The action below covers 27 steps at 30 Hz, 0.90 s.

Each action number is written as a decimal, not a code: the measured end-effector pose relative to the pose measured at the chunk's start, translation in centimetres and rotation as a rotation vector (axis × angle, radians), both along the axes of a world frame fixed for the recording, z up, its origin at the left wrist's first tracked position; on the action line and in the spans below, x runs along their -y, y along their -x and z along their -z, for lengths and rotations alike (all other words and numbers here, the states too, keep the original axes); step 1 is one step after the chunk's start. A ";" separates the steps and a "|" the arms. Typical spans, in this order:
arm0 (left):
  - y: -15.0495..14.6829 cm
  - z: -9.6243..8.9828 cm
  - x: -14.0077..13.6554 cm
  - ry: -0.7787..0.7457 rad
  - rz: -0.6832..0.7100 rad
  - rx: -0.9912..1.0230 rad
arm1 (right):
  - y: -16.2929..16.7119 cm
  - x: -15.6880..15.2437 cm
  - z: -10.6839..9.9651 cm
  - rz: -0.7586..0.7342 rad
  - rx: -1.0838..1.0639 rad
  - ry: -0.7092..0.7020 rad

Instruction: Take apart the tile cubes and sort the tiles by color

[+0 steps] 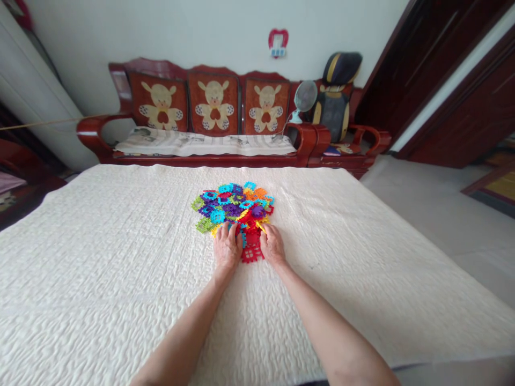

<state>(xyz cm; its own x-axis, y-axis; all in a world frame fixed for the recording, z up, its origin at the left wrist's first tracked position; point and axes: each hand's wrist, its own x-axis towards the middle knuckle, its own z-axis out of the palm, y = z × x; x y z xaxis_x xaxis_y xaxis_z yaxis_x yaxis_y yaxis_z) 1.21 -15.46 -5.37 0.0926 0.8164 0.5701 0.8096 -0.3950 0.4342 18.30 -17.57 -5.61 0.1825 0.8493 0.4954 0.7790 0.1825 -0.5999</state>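
red tiles (pixel 251 254) lie mid-frame between left hand (pixel 228 245) and right hand (pixel 273 245), whose fingers seemingly pinch a yellow tile (pixel 261 227); left fingers' hold unclear.

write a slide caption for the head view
Left hand and right hand at a pile of colourful toothed pieces on a cream quilted cover.

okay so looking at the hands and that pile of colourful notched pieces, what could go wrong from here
The pile is jumbled and overlapping, so drawing one piece out might drag others along. The left hand and right hand are both close against its near side, so either could nudge pieces aside. The quilted cover looks uneven, so pieces set on it might tilt.
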 end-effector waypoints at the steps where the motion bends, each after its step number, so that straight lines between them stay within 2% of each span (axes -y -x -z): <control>1: 0.0 0.0 0.0 0.005 0.005 0.000 | 0.0 0.0 0.0 0.004 -0.001 -0.005; 12: -0.2 -0.2 0.2 -0.001 0.004 -0.024 | -0.1 -0.2 0.0 -0.008 -0.020 -0.024; 17: -0.1 -0.2 -0.3 -0.028 0.039 -0.017 | -0.7 -0.4 0.7 -0.018 -0.126 -0.055; 22: 0.1 -1.5 -1.4 -0.038 0.046 -0.109 | -0.9 -0.4 1.1 -0.015 -0.191 -0.081; 27: 0.3 -3.2 -3.4 0.023 -0.047 -0.089 | -0.8 -0.1 0.6 0.022 -0.247 -0.042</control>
